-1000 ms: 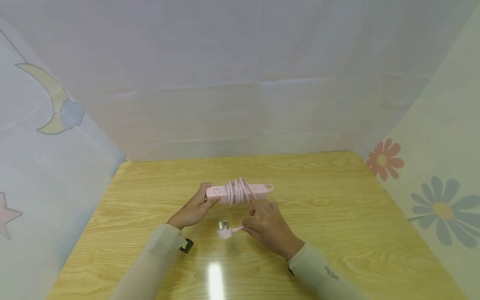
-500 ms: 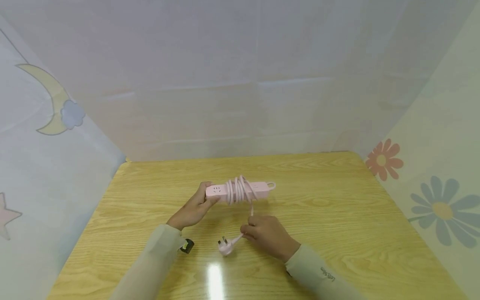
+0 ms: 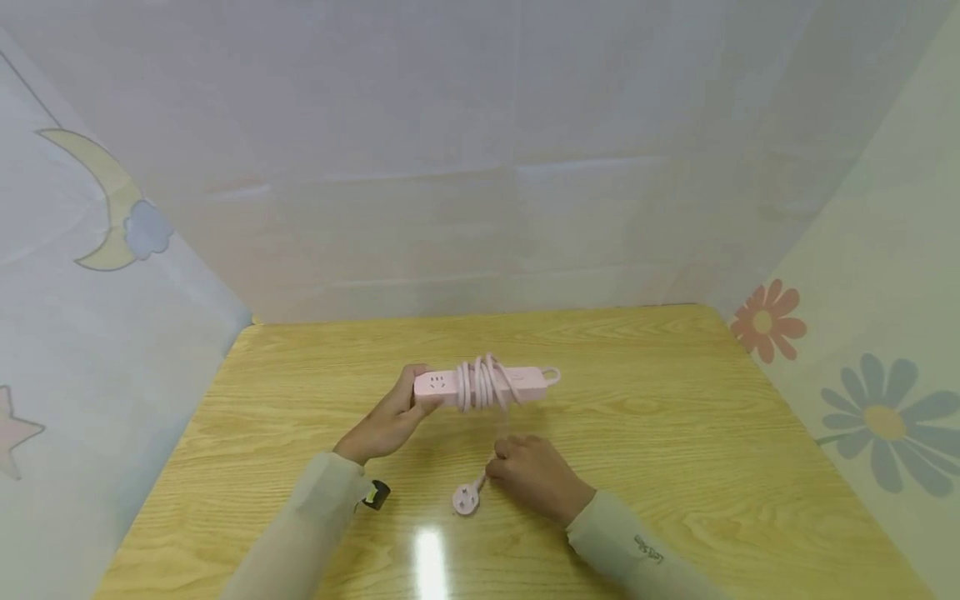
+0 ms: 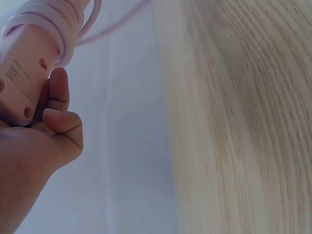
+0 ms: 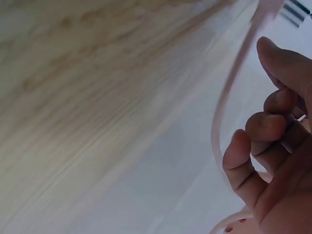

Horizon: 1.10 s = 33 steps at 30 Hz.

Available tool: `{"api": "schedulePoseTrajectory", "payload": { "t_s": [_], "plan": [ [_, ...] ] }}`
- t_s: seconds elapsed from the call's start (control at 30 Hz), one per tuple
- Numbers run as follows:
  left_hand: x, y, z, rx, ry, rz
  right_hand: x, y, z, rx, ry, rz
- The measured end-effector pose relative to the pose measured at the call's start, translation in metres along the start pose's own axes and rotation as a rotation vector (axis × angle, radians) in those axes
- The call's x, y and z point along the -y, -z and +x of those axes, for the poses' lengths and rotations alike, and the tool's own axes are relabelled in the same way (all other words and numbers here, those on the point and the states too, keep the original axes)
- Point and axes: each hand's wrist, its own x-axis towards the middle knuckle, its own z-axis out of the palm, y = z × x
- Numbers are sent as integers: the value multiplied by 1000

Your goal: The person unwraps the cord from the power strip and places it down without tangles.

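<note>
A pink power strip (image 3: 529, 382) is held up over the table, its pink cord (image 3: 481, 383) wound round its middle in several turns. My left hand (image 3: 390, 421) grips the strip's left end; in the left wrist view its labelled underside (image 4: 27, 73) shows beside the curled fingers. Nearer me, my right hand (image 3: 538, 475) holds the cord's free length with curled fingers. In the right wrist view this cord (image 5: 229, 92) bows past the fingertips. The round plug (image 3: 466, 500) hangs from it left of that hand, pins facing up.
The wood-grain table (image 3: 675, 433) extends under both hands. Pale cloth walls stand behind and at both sides, printed with a moon (image 3: 105, 192) and flowers (image 3: 885, 421). A small black device (image 3: 377, 495) sits at the left cuff.
My right hand has drawn back from the strip towards me, stretching the free cord. The plug has swung lower and slightly right. My left hand keeps its grip, with the strip shifted slightly right.
</note>
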Motion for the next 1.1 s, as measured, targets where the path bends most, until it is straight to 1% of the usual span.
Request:
{"api": "schedulePoseTrajectory", "payload": {
  "t_s": [0.17, 0.23, 0.3, 0.4, 0.5, 0.57, 0.63, 0.67, 0.73, 0.77, 0.83, 0.87, 1.03, 1.1],
  "plan": [
    [-3, 0, -1, 1, -31, -5, 2, 2, 0, 56, -1, 53],
    [-4, 1, -1, 0, -48, -10, 2, 7, 0, 52, -10, 98],
    [-5, 1, -1, 2, -60, -10, 0, 16, 2, 41, -37, 162],
    [-5, 2, -2, 5, -68, -9, -7, 34, 4, -51, -59, 241],
    [-6, 1, -3, 8, -74, -13, -20, 52, 6, -201, -52, 281],
    [-6, 2, -3, 9, -84, -20, -31, 60, 6, -311, -50, 280],
    [-5, 2, -3, 11, -94, -28, -44, 65, 6, -402, -61, 291],
    [-5, 2, -3, 11, -98, -28, -50, 66, 5, -430, -77, 296],
    [-5, 2, -4, 10, -106, -26, -61, 67, 4, -450, -119, 313],
    [-4, 2, -4, 9, -107, -25, -66, 67, 3, -444, -143, 332],
    [-4, 2, -4, 9, -111, -20, -74, 67, 0, -389, -207, 369],
    [-4, 2, -4, 9, -111, -17, -76, 66, 0, -347, -244, 395],
    [-4, 1, -4, 5, -117, -2, -83, 67, 1, -76, -453, 589],
    [-4, 1, -4, 2, -121, 5, -85, 67, 3, 1, -516, 658]
  ]
}}
